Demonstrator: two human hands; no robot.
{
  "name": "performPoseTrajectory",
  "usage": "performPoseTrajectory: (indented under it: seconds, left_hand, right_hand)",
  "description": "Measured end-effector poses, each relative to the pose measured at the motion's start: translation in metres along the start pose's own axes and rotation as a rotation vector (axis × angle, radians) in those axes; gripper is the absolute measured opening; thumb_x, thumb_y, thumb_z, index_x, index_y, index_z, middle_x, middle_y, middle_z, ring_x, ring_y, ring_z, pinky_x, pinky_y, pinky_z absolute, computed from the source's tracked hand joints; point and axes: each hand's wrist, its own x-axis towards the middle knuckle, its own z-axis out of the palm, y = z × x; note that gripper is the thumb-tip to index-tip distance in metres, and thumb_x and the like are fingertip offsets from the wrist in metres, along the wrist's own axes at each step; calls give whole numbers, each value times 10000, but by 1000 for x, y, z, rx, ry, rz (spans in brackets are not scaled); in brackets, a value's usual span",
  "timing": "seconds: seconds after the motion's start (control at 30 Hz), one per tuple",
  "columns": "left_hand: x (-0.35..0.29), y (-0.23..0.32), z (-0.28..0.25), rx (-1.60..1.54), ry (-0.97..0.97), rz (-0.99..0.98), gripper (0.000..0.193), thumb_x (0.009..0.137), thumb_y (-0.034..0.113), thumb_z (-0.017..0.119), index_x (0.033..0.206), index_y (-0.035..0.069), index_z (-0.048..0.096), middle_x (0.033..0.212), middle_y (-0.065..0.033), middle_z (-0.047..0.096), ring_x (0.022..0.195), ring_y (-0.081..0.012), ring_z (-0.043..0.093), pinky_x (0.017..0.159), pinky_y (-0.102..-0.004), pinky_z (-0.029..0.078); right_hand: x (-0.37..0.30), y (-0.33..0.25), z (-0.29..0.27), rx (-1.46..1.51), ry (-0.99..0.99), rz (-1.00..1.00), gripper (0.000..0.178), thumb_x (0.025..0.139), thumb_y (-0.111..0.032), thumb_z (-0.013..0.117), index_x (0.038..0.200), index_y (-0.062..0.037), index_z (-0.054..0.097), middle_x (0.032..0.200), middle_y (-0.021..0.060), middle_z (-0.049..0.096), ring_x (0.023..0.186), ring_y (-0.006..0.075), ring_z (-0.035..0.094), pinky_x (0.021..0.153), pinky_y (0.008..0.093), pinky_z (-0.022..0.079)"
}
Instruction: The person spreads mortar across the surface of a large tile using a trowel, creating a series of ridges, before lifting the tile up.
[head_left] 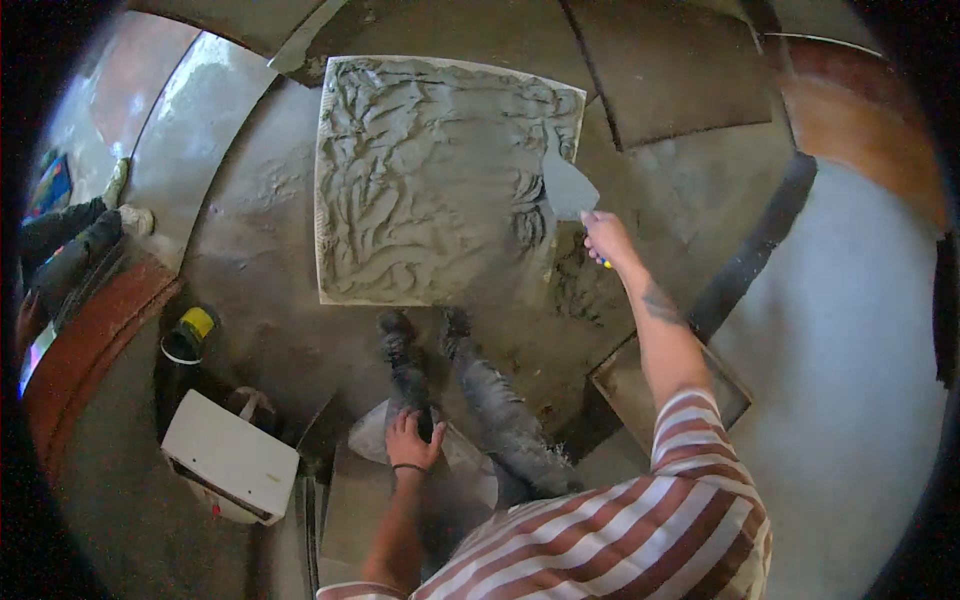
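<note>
A large square tile (pixel 430 180) lies on the floor, its top covered in rough grey mortar. My right hand (pixel 606 238) grips the handle of a pointed trowel (pixel 568 185), whose blade rests at the tile's right edge. My left hand (pixel 412 440) rests on my left knee, fingers spread, with a dark band on the wrist. My two shoes (pixel 420 330) stand just below the tile's near edge.
A white box (pixel 228 458) sits at lower left beside a black and yellow tool (pixel 190 335). Bare grey tiles (pixel 660 70) lie at the top right, another tile (pixel 630 385) near my right side. Another person's legs and shoes (pixel 90 225) show at far left.
</note>
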Motion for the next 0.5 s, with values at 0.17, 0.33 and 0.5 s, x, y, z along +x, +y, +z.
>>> performPoseTrajectory:
  seconds: [0.17,0.33,0.5]
  left_hand:
    - [-1,0,1,42,-37,-6,573,758,501,647,1105,49,587,1225,-173,514,1108,-374,475,952,-462,376]
    - [2,2,-1,43,-64,17,592,754,512,641,1119,50,581,1222,-171,515,1109,-375,474,955,-470,372]
    - [-2,2,-7,96,-42,-21,587,753,508,637,1108,43,584,1238,-168,513,1109,-374,476,958,-474,369]
  right_hand:
    - [-25,-23,12,-9,-52,-167,380,939,-367,450,1122,-59,579,594,27,532,412,120,490,376,289,412]
    - [-6,56,30,-195,-59,-121,371,952,-390,415,940,-46,554,564,53,498,402,183,489,388,332,414]
    - [-71,108,74,-296,78,-257,388,940,-385,431,1005,-49,614,653,138,592,516,231,573,520,372,459]
